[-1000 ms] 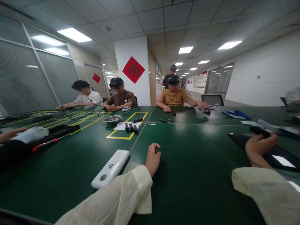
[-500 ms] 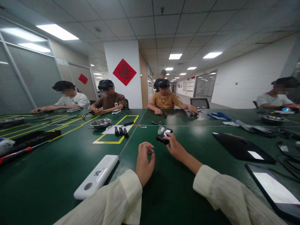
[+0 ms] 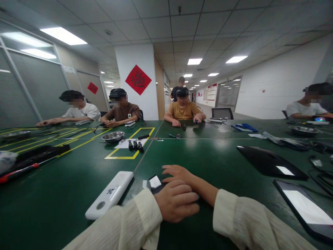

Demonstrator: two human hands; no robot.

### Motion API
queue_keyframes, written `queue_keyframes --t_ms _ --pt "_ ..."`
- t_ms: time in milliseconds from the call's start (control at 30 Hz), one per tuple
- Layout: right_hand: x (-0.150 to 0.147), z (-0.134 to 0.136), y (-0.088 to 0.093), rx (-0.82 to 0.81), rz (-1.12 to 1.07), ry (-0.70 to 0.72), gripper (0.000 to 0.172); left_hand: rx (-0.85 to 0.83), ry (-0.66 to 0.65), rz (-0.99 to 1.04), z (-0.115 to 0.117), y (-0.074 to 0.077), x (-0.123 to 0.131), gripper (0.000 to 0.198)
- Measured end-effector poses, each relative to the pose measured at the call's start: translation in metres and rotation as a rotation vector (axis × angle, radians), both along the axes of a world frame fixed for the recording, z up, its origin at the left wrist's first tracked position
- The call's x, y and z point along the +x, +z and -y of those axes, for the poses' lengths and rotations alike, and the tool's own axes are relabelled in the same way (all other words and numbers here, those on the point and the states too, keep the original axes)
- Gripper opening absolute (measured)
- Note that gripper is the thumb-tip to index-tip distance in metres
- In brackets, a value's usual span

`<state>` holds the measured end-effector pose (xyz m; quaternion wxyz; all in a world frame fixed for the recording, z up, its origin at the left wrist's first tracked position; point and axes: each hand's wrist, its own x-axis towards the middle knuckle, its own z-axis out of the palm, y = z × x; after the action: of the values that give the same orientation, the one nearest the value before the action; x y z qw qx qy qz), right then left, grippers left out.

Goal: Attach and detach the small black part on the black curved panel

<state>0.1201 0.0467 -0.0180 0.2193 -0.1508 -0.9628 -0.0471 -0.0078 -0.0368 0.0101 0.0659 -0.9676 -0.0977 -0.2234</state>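
Observation:
My left hand (image 3: pixel 177 205) lies curled over my right wrist, knuckles up. Whatever its closed fingers hold is hidden. My right hand (image 3: pixel 179 173) reaches left across the green table (image 3: pixel 208 159), fingers stretched out flat. Its thumb and fingertips rest against a small black device with a shiny face (image 3: pixel 155 182) that lies on the table. A white power bank marked with a number (image 3: pixel 110 194) lies just left of the device. Both of my arms wear cream sleeves.
Two dark tablets (image 3: pixel 270 162) (image 3: pixel 304 208) lie at the right with cables beyond them. A yellow-taped square holds a metal bowl (image 3: pixel 112 136) and small black parts (image 3: pixel 135 146). A red-handled screwdriver (image 3: pixel 18 172) lies far left. Several other people sit around the table.
My right hand reached far right, took the black device and carried it to the middle. It has now lowered it onto the table beside the power bank, and my left hand has moved over the right wrist.

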Motion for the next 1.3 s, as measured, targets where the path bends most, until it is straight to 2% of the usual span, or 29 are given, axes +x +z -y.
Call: queue_keyframes --t_ms 100,200,300,433,500,567,633,700,767,933,1133,1267,1300 --pt "0.027 -0.006 0.012 0.172 0.091 0.037 0.045 0.087 0.006 0.077 -0.002 0.001 -0.001 0.025" --pt "0.063 -0.025 0.023 0.261 0.074 -0.140 0.057 0.183 -0.030 0.106 -0.002 0.003 -0.001 0.023" --pt "0.113 -0.048 0.030 0.338 -0.055 -0.539 0.050 0.204 -0.039 0.095 0.000 0.004 0.000 0.021" --pt "0.197 -0.056 0.029 0.373 -0.395 -1.248 0.048 0.178 -0.020 0.068 0.002 0.006 0.003 0.019" --pt "0.240 -0.050 0.020 0.291 -0.475 -1.525 0.052 0.147 -0.017 0.060 0.003 0.008 0.005 0.018" --pt "0.274 -0.041 0.007 0.130 -0.515 -1.817 0.062 0.077 -0.002 0.058 0.004 0.009 0.007 0.017" --pt "0.295 -0.035 -0.004 -0.078 -0.530 -1.991 0.076 -0.025 0.021 0.073 0.006 0.010 0.010 0.017" --pt "0.304 -0.033 -0.010 -0.249 -0.517 -2.053 0.084 -0.106 0.027 0.089 0.008 0.010 0.013 0.017" --pt "0.304 -0.034 -0.011 -0.318 -0.456 -2.041 0.087 -0.166 0.038 0.077 0.009 0.011 0.013 0.018" --pt "0.300 -0.039 -0.006 -0.332 -0.377 -2.060 0.088 -0.290 0.113 0.023 0.007 0.010 0.012 0.020" --pt "0.302 -0.034 0.001 -0.422 -0.262 -2.069 0.092 -0.217 0.115 0.008 0.003 0.008 0.010 0.021" --pt "0.308 -0.036 -0.005 -0.386 -0.244 -2.037 0.085 -0.215 0.116 0.007 0.003 0.009 0.010 0.020" --pt "0.310 -0.037 -0.007 -0.335 -0.261 -2.016 0.082 -0.216 0.113 0.004 0.003 0.010 0.010 0.019"
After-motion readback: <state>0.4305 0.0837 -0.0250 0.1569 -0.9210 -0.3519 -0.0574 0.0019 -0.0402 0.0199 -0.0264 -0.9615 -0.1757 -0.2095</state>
